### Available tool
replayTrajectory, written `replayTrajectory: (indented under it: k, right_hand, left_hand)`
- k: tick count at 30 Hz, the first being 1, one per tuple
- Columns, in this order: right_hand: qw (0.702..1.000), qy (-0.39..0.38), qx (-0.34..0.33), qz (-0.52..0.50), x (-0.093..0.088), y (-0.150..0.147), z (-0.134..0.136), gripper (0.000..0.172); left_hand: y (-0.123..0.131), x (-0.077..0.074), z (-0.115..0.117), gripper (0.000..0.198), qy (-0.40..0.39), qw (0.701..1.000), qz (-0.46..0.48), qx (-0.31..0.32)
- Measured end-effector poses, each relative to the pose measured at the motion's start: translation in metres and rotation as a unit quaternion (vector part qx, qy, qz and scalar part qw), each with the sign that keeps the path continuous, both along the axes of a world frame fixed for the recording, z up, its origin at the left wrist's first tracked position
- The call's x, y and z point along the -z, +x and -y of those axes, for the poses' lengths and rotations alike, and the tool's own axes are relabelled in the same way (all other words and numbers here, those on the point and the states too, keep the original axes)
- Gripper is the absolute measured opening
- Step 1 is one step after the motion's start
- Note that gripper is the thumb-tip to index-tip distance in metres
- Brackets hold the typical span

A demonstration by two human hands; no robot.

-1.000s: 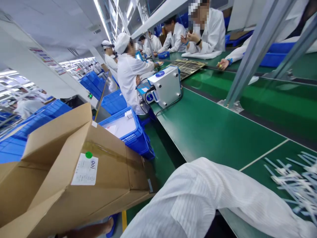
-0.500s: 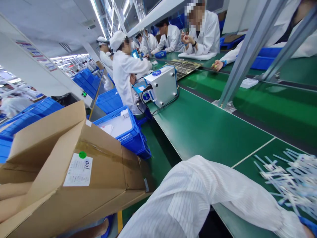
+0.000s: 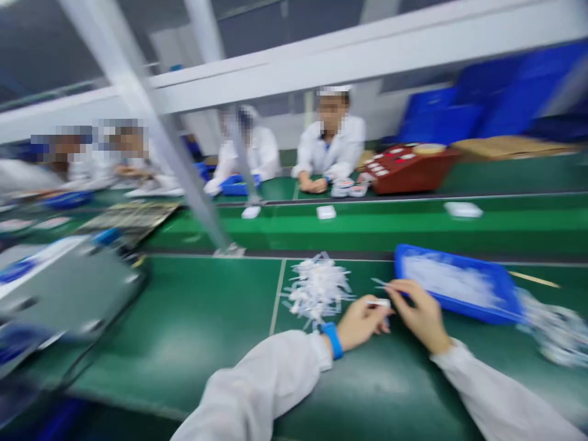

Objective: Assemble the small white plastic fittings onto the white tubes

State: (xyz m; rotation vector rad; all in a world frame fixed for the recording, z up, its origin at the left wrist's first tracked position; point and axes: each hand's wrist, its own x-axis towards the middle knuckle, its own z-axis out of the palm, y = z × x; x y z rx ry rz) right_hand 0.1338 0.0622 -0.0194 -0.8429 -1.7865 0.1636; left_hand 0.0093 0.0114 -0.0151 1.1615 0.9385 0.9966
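The picture is smeared by motion. Both my hands meet over the green table [image 3: 197, 318], in white sleeves. My left hand [image 3: 361, 321], with a blue wristband, pinches a small white piece [image 3: 379, 302]. My right hand [image 3: 420, 312] has its fingers closed on the other end of the same piece. A pile of thin white strips [image 3: 316, 288] lies just beyond my left hand. A blue tray [image 3: 459, 282] with white parts sits right behind my right hand.
A grey and blue machine [image 3: 59, 288] stands at the left. A slanted metal post [image 3: 184, 177] rises from the table. More white strips [image 3: 558, 331] lie at the right. Several people in white coats sit across the belt, beside a red box [image 3: 408, 168].
My view has swung right from the cardboard box and aisle to the table in front. Both hands have come into view, holding a small white piece.
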Motion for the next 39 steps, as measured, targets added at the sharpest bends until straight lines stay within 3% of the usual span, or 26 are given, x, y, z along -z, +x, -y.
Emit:
replayTrajectory:
  k: [3,9,18,27,39]
  right_hand:
    - [0.998,-0.044,-0.038,-0.008,-0.014,0.031,0.005,0.013]
    - [0.991,-0.08,-0.073,-0.075,-0.022,0.021,-0.001,0.016]
    - [0.965,-0.162,-0.121,-0.169,-0.018,0.017,0.008,0.014]
    - [0.9,-0.274,-0.206,-0.269,-0.01,0.013,0.007,0.018]
    - [0.874,-0.332,-0.219,-0.279,-0.008,0.009,0.007,0.022]
  left_hand:
    - [-0.003,-0.001,-0.009,0.049,0.037,0.999,-0.016,-0.009]
    - [-0.001,-0.006,-0.012,0.051,0.039,0.998,-0.024,-0.053]
    - [-0.003,-0.016,-0.009,0.045,0.074,0.989,-0.005,-0.129]
    - [-0.004,-0.022,-0.006,0.039,0.076,0.984,-0.009,-0.16]
    - [-0.009,-0.012,-0.012,0.044,0.056,0.984,-0.007,-0.168]
